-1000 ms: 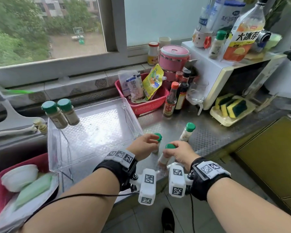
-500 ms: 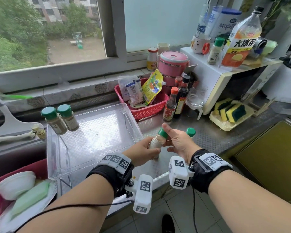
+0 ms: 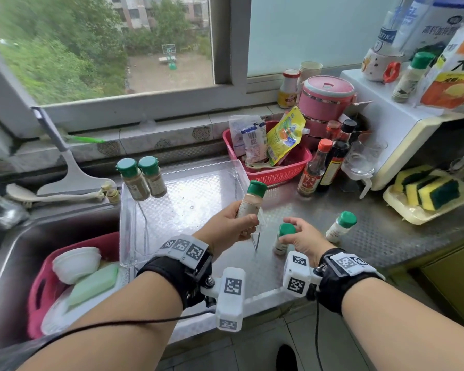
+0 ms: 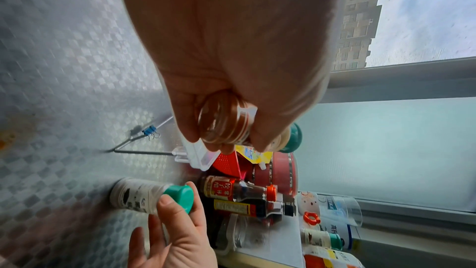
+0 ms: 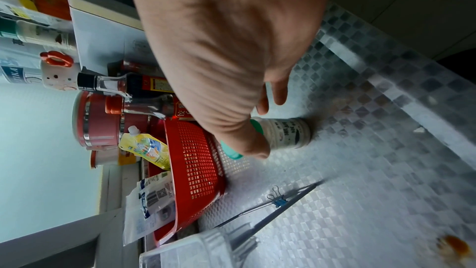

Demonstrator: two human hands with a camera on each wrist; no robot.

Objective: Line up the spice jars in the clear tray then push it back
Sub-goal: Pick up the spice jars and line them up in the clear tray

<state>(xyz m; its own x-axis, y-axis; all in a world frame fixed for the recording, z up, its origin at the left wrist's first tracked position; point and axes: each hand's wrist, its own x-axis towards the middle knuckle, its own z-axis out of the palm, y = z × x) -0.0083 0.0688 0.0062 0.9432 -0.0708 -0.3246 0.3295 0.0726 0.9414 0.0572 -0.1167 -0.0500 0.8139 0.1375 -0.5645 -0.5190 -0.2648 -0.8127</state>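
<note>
My left hand (image 3: 245, 223) grips a green-capped spice jar (image 3: 252, 199) by its lower body and holds it tilted above the near right corner of the clear tray (image 3: 193, 199). The left wrist view shows that jar's clear bottom (image 4: 224, 121) between the curled fingers. My right hand (image 3: 298, 234) reaches over a second jar (image 3: 284, 232) standing on the counter, its spread, nearly straight fingers touching the cap (image 5: 231, 153). A third jar (image 3: 342, 226) stands to the right. Two brown jars (image 3: 142, 179) stand side by side at the tray's back left corner.
A red basket (image 3: 276, 172) of sachets and two sauce bottles (image 3: 312, 175) stand just behind the tray's right side. A glass (image 3: 362, 162) and a sponge tray (image 3: 429, 191) sit further right. The sink (image 3: 24, 250) with a pink basin (image 3: 38, 290) lies left.
My right hand passed one jar to the left hand, which now carries it towards the tray. The right hand dropped back onto the jar standing on the counter.
</note>
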